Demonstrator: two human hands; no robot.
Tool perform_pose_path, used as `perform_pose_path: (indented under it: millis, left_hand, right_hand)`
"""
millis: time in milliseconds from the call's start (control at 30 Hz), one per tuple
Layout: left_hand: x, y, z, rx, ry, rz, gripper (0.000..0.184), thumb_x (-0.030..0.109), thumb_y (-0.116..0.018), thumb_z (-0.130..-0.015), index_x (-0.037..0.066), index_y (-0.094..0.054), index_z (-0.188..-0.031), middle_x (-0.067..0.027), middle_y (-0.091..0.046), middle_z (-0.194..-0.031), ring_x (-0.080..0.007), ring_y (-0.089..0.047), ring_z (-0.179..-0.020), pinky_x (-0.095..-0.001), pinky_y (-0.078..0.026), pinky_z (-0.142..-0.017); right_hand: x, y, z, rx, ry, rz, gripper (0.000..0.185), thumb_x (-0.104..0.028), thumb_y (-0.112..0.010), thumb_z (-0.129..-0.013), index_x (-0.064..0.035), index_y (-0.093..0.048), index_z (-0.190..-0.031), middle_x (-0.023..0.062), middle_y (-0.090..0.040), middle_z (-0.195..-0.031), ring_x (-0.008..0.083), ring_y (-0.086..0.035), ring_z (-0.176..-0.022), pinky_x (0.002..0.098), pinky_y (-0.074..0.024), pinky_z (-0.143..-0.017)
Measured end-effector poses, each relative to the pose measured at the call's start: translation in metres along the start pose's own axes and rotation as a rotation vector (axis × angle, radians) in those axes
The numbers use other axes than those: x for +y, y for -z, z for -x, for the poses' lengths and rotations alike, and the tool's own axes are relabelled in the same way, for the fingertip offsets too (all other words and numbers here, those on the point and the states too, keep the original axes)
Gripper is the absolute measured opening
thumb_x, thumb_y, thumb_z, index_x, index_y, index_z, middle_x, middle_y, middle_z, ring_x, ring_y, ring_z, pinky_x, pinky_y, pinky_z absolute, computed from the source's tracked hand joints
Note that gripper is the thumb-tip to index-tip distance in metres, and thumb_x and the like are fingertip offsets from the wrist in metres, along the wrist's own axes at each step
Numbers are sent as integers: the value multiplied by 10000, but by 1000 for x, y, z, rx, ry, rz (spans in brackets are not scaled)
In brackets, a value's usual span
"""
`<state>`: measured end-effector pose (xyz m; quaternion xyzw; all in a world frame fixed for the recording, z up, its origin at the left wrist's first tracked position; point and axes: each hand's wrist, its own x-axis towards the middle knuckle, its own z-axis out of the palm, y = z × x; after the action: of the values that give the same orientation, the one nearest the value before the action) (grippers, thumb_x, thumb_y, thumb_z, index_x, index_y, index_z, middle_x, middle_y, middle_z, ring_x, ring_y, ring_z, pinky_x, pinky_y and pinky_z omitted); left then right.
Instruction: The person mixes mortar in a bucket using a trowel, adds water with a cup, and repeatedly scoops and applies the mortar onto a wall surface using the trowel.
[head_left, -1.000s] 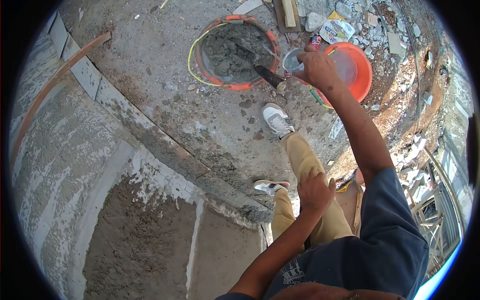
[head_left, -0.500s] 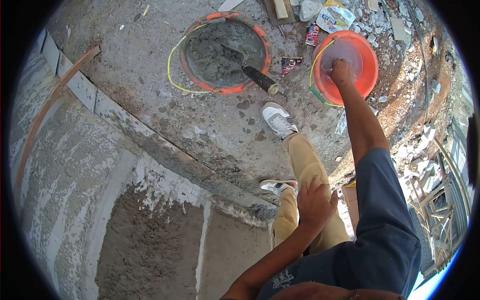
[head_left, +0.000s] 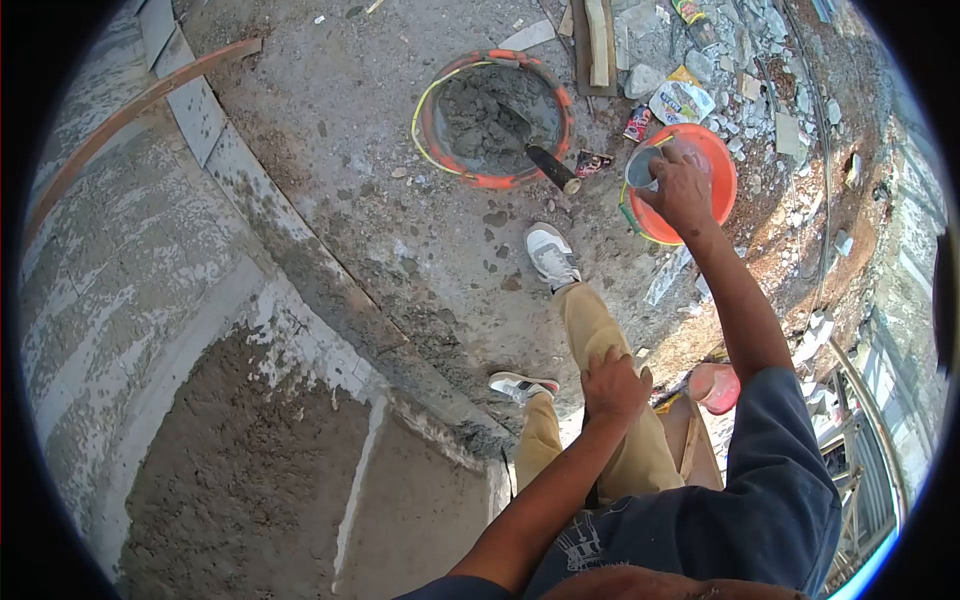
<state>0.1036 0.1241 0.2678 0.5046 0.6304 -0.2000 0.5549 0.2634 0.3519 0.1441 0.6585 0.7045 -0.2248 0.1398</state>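
Observation:
My right hand (head_left: pixel 686 190) grips a small translucent cup (head_left: pixel 641 168) by its side, over the left part of an orange bucket (head_left: pixel 727 185) with cloudy water inside. Fingers loosely spread, my left hand (head_left: pixel 614 388) rests on the knee of my tan trousers (head_left: pixel 590 318) and holds nothing. To the left of the water stands a second bucket (head_left: pixel 500 183), its orange rim smeared with grey. Wet mortar (head_left: pixel 480 112) fills it, and a trowel (head_left: pixel 548 165) is stuck in with its dark handle leaning over the rim.
Rubble (head_left: pixel 790 100), wrappers (head_left: pixel 683 103) and wooden boards (head_left: pixel 598 45) lie beyond the buckets. At lower left is a freshly plastered surface (head_left: pixel 260 470) with a pale ledge (head_left: pixel 330 265) along it. A curved strip (head_left: pixel 150 95) lies at upper left.
My right hand has come up out of the water and now shows a cup in its grip. My left hand stays on the knee. The view has shifted a little.

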Motion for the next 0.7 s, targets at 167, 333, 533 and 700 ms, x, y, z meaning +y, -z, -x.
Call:
perform_pose_path:
  millis: [167, 333, 533, 700]
  left_hand:
    - [-2, -3, 4, 34, -5, 1, 393, 407, -681, -876, 77, -729, -1083, -69, -602, -1311, -332, -519, -1260, -499, -450, -1009]
    - [-4, -6, 4, 95, -21, 31, 390, 408, -684, -873, 79, -729, -1076, -74, -620, -1277, -330, -532, -1242, -494, -452, -1005]
    - [-4, 3, 0, 38, 9, 72, 401, 420, -673, -883, 82, -727, -1092, -69, -610, -1306, -324, -525, -1250, -495, -446, -1019]
    - [-1, 7, -1, 8, 37, 55, 413, 429, -661, -897, 82, -725, -1112, -63, -586, -1342, -307, -510, -1268, -492, -437, -1038]
  right_hand:
    - [-73, -3, -61, 34, 223, 96, 325, -269, -845, -710, -95, -733, -960, 93, -660, -1111, 325, -663, -1036, 438, -563, -855]
    - [-84, -9, -73, 74, 205, 32, 301, -267, -847, -710, -92, -742, -932, 109, -665, -1098, 326, -672, -1012, 420, -556, -867]
    - [8, -11, -13, 55, -31, -116, 377, -324, -853, -761, -47, -714, -977, 154, -663, -1139, 347, -674, -1012, 447, -547, -880]
    - [-12, -15, 2, -1, -182, -236, 615, -480, -689, -896, 5, -619, -1268, 306, -613, -1276, 440, -627, -1172, 490, -507, -989]
